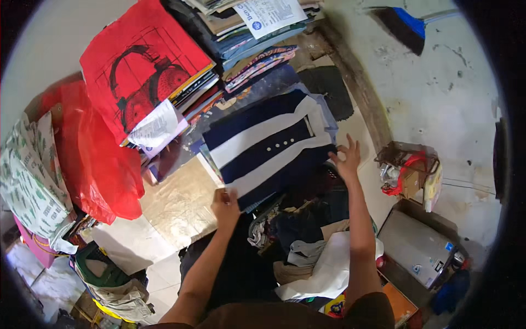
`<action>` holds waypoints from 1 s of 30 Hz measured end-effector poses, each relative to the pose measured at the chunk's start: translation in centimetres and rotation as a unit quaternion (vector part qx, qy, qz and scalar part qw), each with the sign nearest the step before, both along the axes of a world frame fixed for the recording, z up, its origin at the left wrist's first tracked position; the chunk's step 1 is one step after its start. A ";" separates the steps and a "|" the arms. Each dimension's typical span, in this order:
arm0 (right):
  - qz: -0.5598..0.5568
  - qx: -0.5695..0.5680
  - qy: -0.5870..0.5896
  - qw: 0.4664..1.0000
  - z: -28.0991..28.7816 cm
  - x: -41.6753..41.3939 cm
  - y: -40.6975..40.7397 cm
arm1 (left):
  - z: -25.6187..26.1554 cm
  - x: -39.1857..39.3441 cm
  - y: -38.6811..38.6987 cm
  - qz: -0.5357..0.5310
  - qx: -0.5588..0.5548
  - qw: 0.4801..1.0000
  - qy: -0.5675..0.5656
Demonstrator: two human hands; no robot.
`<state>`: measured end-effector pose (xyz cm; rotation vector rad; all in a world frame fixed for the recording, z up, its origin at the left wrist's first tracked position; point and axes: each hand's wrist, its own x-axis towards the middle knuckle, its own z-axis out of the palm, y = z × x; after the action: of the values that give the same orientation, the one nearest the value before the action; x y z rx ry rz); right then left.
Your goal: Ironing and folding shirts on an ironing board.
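Note:
A folded navy and white striped shirt (pixel 267 144) with a collar and a row of buttons lies on top of a pile of folded garments, tilted towards the upper right. At the shirt's lower left corner, my left hand (pixel 226 205) has its fingers curled on the edge of the cloth. My right hand (pixel 347 158) is beside the right edge, near the collar; thumb and index finger come together at the cloth while the other fingers are spread. Whether they pinch it cannot be told. Loose dark and white clothes (pixel 324 263) lie heaped between my forearms.
Stacked garments with a red printed one (pixel 144 70) on top stand at upper left, near a red plastic bag (pixel 102 164). More folded clothes (pixel 250 45) are piled behind. A wire basket (pixel 411 172) and a grey metal case (pixel 419 242) sit at right by the wall.

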<state>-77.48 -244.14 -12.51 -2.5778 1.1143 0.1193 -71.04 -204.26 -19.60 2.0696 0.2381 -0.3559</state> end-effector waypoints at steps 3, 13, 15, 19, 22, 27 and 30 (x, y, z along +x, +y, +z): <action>0.001 -0.010 0.016 1.000 -0.7 0.4 -0.6 | 1.2 -2.1 -1.7 0.015 -0.037 0.998 0.038; 0.043 -0.229 -0.054 0.971 -3.7 0.8 6.0 | -1.1 7.8 -0.8 -0.020 0.254 0.962 -0.100; 0.220 -0.158 0.009 0.963 0.0 3.2 12.4 | -0.5 12.5 -2.3 -0.011 0.276 0.957 -0.092; 0.439 -0.049 -0.011 0.897 -0.7 1.4 21.8 | -2.9 15.8 -4.8 -0.002 0.284 0.958 -0.042; 0.392 -0.059 -0.027 0.917 -2.8 1.0 23.1 | -3.2 15.3 -5.7 0.012 0.252 0.967 -0.030; 0.351 0.006 -0.060 0.934 -1.3 0.9 23.6 | -4.2 14.8 -2.8 0.033 0.125 0.985 -0.117; 0.431 -0.064 -0.080 0.897 -1.3 0.2 23.9 | -4.4 14.4 -2.2 0.028 0.136 0.982 -0.127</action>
<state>-77.27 -220.24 -13.80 -2.9315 -0.1469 0.0332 -56.69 -206.50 -23.96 2.3464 0.1980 -0.0207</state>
